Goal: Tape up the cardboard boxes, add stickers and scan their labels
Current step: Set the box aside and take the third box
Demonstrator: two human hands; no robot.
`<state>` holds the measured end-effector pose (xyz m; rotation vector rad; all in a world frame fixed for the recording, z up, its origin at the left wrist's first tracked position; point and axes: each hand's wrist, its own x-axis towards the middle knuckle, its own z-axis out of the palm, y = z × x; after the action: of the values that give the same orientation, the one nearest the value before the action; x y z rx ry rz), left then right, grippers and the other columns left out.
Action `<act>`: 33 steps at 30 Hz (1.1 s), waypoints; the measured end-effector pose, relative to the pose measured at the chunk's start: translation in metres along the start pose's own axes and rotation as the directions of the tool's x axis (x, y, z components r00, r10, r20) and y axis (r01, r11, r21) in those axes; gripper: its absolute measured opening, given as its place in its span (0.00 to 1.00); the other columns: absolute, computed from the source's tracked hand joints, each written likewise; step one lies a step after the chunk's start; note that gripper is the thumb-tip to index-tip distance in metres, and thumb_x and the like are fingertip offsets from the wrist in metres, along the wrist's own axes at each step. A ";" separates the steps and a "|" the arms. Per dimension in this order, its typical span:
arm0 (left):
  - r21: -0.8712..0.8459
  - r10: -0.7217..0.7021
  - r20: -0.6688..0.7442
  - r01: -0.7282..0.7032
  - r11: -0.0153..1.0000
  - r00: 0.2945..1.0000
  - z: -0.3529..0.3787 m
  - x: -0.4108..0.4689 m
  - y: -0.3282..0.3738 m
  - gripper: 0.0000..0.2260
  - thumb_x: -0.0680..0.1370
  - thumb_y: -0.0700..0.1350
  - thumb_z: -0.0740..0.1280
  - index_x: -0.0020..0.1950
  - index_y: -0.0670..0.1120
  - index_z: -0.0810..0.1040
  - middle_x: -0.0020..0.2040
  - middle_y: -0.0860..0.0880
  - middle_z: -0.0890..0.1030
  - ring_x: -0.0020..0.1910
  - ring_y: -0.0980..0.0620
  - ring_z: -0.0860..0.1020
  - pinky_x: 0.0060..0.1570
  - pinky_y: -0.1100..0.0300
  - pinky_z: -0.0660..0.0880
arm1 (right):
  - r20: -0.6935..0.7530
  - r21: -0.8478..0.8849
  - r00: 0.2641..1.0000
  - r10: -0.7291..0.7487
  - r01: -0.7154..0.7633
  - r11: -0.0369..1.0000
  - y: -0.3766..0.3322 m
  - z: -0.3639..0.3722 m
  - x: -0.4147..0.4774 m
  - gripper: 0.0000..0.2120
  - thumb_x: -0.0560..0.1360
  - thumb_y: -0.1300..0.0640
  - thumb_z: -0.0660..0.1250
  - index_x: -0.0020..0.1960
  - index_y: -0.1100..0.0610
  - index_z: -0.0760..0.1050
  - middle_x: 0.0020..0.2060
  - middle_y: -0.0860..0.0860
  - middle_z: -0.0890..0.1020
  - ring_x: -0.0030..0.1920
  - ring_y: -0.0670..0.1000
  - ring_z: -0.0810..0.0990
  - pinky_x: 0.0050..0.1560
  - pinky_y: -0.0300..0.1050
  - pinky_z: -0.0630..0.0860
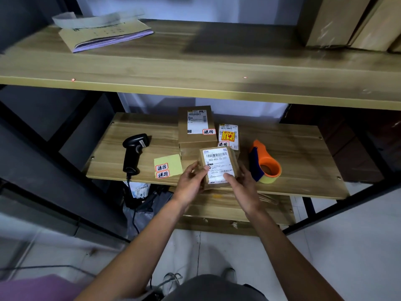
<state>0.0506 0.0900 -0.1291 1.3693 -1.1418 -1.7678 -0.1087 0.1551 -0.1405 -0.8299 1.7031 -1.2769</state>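
A small cardboard box (218, 157) with a white barcode label is held over the front of the middle shelf (303, 153). My left hand (192, 181) grips its left side and my right hand (243, 185) grips its right side. Behind it lies a larger labelled box (196, 124) bearing a red-bordered sticker, and a third labelled box (229, 135) sits to its right. A yellow sticker sheet (168, 166) with two red-bordered stickers lies left of my hands. A black barcode scanner (134, 151) lies further left. An orange tape dispenser (264, 162) stands at the right.
The upper shelf (195, 68) overhangs, carrying a paper pad (106, 35) at left and tall cardboard boxes (347, 20) at right. Grey bags (141, 205) and the scanner cable hang below the shelf at left. A lower shelf (217, 211) sits beneath my wrists.
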 end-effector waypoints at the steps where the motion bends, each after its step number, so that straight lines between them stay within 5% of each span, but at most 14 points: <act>1: 0.032 0.004 -0.016 -0.003 0.999 1.000 -0.001 0.002 -0.002 0.20 0.78 0.55 0.71 0.69 0.56 0.74 0.61 0.49 0.84 0.61 0.49 0.81 0.64 0.48 0.77 | -0.013 -0.040 1.000 0.017 -0.017 0.999 0.005 0.001 0.001 0.29 0.73 0.47 0.76 0.70 0.46 0.69 0.60 0.44 0.83 0.59 0.43 0.82 0.58 0.44 0.79; 3: 0.102 0.001 -0.055 0.005 0.995 0.998 -0.001 0.007 -0.009 0.21 0.79 0.57 0.70 0.70 0.52 0.76 0.61 0.50 0.84 0.62 0.49 0.81 0.68 0.45 0.74 | -0.038 -0.117 0.995 0.088 -0.092 0.989 0.019 0.004 0.005 0.40 0.65 0.32 0.74 0.72 0.45 0.67 0.61 0.44 0.82 0.60 0.48 0.82 0.63 0.55 0.77; 5: 0.143 0.008 -0.078 0.003 0.990 0.997 0.000 0.012 -0.015 0.23 0.80 0.57 0.68 0.72 0.49 0.74 0.63 0.48 0.83 0.63 0.48 0.80 0.68 0.45 0.73 | -0.049 -0.158 0.990 0.131 -0.138 0.978 0.023 0.008 0.005 0.45 0.62 0.28 0.71 0.72 0.48 0.66 0.62 0.47 0.81 0.62 0.52 0.81 0.64 0.54 0.76; 9: 0.223 0.060 -0.019 -0.054 0.973 0.998 0.000 0.012 -0.012 0.35 0.77 0.60 0.70 0.79 0.50 0.64 0.69 0.51 0.78 0.66 0.49 0.77 0.72 0.47 0.70 | -0.076 -0.209 0.983 0.166 -0.178 0.962 0.017 0.013 0.004 0.38 0.73 0.34 0.69 0.75 0.52 0.63 0.66 0.51 0.79 0.66 0.56 0.78 0.62 0.48 0.72; 13: 0.411 0.144 0.128 -0.185 0.893 0.981 -0.002 0.013 -0.014 0.37 0.79 0.52 0.71 0.81 0.62 0.53 0.75 0.59 0.70 0.74 0.57 0.67 0.76 0.52 0.63 | -0.100 -0.252 0.983 0.152 -0.173 0.952 0.015 0.017 0.008 0.39 0.75 0.33 0.67 0.76 0.54 0.61 0.69 0.52 0.76 0.67 0.58 0.76 0.63 0.50 0.73; 21: 0.488 0.165 0.166 -0.226 0.843 0.972 -0.007 0.016 -0.017 0.34 0.80 0.50 0.70 0.79 0.67 0.55 0.75 0.57 0.72 0.73 0.55 0.70 0.75 0.49 0.67 | -0.161 -0.346 0.987 0.024 -0.080 0.935 0.017 0.020 0.015 0.40 0.75 0.36 0.69 0.78 0.54 0.59 0.73 0.56 0.71 0.71 0.60 0.71 0.66 0.55 0.72; 27: 0.395 0.152 0.158 -0.204 0.896 0.976 -0.009 0.015 -0.013 0.23 0.85 0.52 0.61 0.76 0.71 0.60 0.79 0.59 0.64 0.78 0.55 0.61 0.79 0.50 0.56 | -0.150 -0.188 0.986 0.067 -0.095 0.978 0.018 0.021 0.018 0.41 0.69 0.37 0.74 0.76 0.48 0.62 0.70 0.52 0.75 0.70 0.55 0.74 0.69 0.56 0.72; 33: 0.427 0.177 0.104 -0.205 0.881 0.979 -0.005 0.005 -0.017 0.25 0.85 0.51 0.61 0.77 0.71 0.57 0.76 0.65 0.64 0.77 0.56 0.63 0.77 0.52 0.60 | -0.136 -0.117 0.990 0.043 -0.059 0.991 0.027 0.024 0.013 0.35 0.71 0.41 0.74 0.73 0.45 0.65 0.66 0.48 0.79 0.66 0.50 0.78 0.67 0.51 0.73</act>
<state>0.0547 0.0918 -0.1468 1.3941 -1.7247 -1.4732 -0.0936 0.1414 -0.1724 -0.7801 1.9109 -1.2281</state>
